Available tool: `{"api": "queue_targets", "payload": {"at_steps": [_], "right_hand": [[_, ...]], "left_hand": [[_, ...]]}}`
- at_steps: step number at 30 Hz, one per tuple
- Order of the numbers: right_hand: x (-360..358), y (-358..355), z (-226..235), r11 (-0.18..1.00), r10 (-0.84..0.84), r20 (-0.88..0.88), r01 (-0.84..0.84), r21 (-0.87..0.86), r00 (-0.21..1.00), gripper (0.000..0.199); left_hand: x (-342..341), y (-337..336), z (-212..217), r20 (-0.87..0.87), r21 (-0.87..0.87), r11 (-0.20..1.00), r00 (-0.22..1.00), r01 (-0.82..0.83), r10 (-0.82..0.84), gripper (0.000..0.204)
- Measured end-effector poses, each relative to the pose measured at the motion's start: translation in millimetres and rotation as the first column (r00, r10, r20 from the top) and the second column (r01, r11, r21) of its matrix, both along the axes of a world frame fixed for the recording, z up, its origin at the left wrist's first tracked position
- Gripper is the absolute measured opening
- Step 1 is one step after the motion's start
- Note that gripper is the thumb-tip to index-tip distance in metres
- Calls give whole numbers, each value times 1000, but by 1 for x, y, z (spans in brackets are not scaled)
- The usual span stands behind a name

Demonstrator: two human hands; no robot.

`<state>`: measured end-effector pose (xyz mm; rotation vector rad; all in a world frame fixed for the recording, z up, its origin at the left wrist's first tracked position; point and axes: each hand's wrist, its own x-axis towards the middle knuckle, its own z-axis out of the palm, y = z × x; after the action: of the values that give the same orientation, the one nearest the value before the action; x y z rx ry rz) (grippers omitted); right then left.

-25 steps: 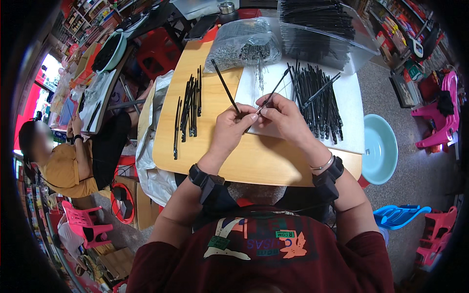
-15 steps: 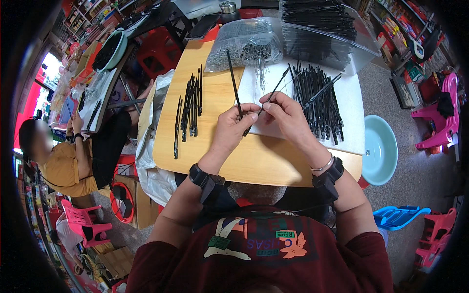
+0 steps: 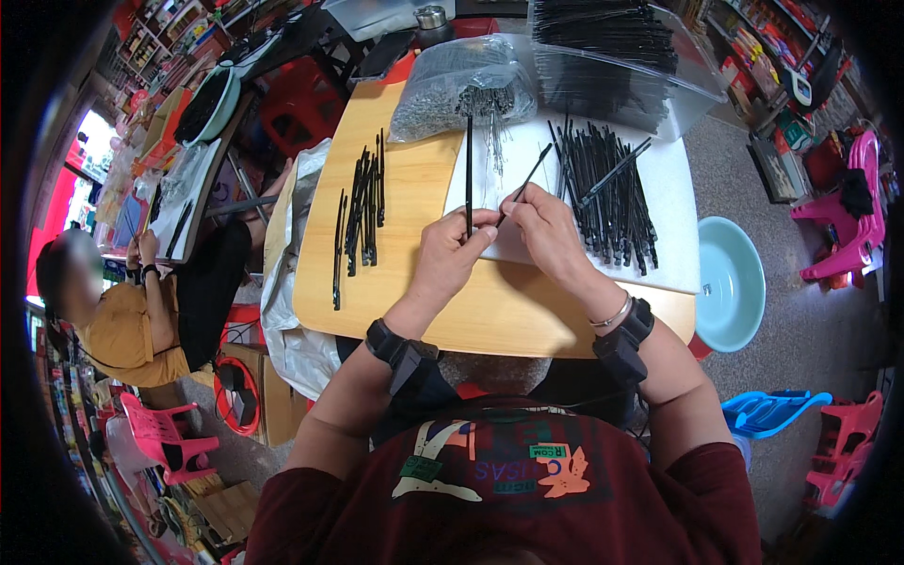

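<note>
The left hand is closed on the thicker black rod, its thumb pressing against the fingers so that the rod stands nearly in line with the view, its long end reaching away from the body; this grip low on the rod seems to leave the upper length free. The right hand pinches the thinner black rod near its lower end, that one slanting up to the right, and the fingertips of both hands meet or nearly meet between the rods; whether they touch I cannot tell. Both forearms come in from below, elbows spread and wrists angled inward, over the wooden table. A few black rods lie on bare wood at left, while the dense bundle of black rods rests on a white foam sheet beside the right hand, probably for easy reach
</note>
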<state>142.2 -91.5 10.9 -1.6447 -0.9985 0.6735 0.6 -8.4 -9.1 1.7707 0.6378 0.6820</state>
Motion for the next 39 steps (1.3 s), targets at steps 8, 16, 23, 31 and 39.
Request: {"api": "queue_targets", "payload": {"at_steps": [8,16,23,31,39], "right_hand": [[-15,-6,23,984,34,-102,-15,179,994,28],[52,-17,44,866,-499,395,440,236,771,23],[81,-28,25,799,-388,724,600,-43,570,18],[56,-21,26,916,-399,625,315,246,671,13],[35,-19,34,982,170,67,-164,-91,983,20]], "left_hand": [[-1,-4,8,-177,341,935,983,98,-38,17],[26,-14,35,-204,439,887,977,144,-57,19],[107,-3,27,-451,582,804,871,123,194,23],[117,2,34,-559,572,809,786,135,264,20],[73,1,52,-117,114,980,977,-163,176,16]]}}
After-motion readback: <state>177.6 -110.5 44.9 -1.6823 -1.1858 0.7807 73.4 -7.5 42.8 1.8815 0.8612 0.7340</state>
